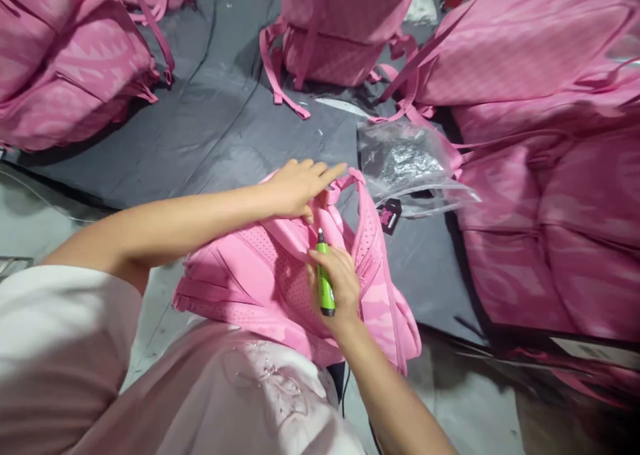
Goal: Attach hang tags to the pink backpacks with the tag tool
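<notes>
Against my body lies a pink backpack [240, 265] with dotted mesh padding and straps, tilted on the table's near edge. My left hand [299, 185] rests across its upper edge, fingers stretched out and the thumb over the fabric. Closed around a green marker [326, 285] is my right hand [343, 278], just above the backpack's padded side. The marker's dark tip end points away from me and appears uncapped. Beyond the backpack's right strap, a small black tag with a pink piece [390, 215] lies on the table.
A clear plastic bag [410, 158] sits on the dark table cover [200, 128]. More pink backpacks stand around: one at far left [90, 68], one at the back [340, 35], several stacked at right [525, 48]. Loose straps trail across the cover.
</notes>
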Demonstrator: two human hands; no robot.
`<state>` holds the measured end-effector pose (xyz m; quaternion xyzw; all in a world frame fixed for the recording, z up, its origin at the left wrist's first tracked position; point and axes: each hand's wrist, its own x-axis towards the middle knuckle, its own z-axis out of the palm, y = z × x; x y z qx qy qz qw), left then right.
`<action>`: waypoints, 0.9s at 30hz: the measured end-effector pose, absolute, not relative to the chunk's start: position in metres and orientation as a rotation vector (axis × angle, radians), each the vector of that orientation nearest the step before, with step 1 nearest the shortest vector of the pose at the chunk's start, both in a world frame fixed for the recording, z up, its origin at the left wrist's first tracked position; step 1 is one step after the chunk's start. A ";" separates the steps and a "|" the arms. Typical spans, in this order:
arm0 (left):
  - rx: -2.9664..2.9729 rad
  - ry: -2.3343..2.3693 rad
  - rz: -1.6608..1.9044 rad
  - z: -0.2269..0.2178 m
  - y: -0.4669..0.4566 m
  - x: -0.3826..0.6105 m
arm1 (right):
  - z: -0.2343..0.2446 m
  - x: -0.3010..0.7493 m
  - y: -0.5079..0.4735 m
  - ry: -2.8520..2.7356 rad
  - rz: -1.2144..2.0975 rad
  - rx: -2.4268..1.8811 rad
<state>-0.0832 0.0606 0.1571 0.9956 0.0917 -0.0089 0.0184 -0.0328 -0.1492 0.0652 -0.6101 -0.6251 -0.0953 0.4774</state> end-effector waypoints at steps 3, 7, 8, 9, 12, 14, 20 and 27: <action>3.198 0.035 0.108 0.153 0.054 -0.091 | 0.066 -0.019 -0.152 -1.553 -0.195 -1.470; 3.360 -0.047 0.011 0.145 0.042 -0.090 | 0.067 -0.008 -0.152 -1.455 -0.071 -1.449; 3.379 -0.012 -0.030 0.143 0.040 -0.088 | 0.067 -0.007 -0.153 -1.438 -0.022 -1.460; 3.387 0.037 -0.064 0.142 0.039 -0.085 | 0.068 -0.006 -0.154 -1.407 0.025 -1.485; 3.369 0.136 -0.105 0.141 0.036 -0.080 | 0.077 -0.002 -0.160 -1.273 0.041 -1.623; 3.355 0.154 -0.091 0.142 0.035 -0.080 | 0.089 0.004 -0.162 -1.258 0.046 -1.706; 3.327 0.198 -0.072 0.139 0.034 -0.077 | 0.132 0.026 -0.142 -1.473 0.539 -1.741; 3.188 0.237 -0.232 0.148 0.039 -0.067 | 0.132 0.027 -0.129 -1.918 0.227 -1.887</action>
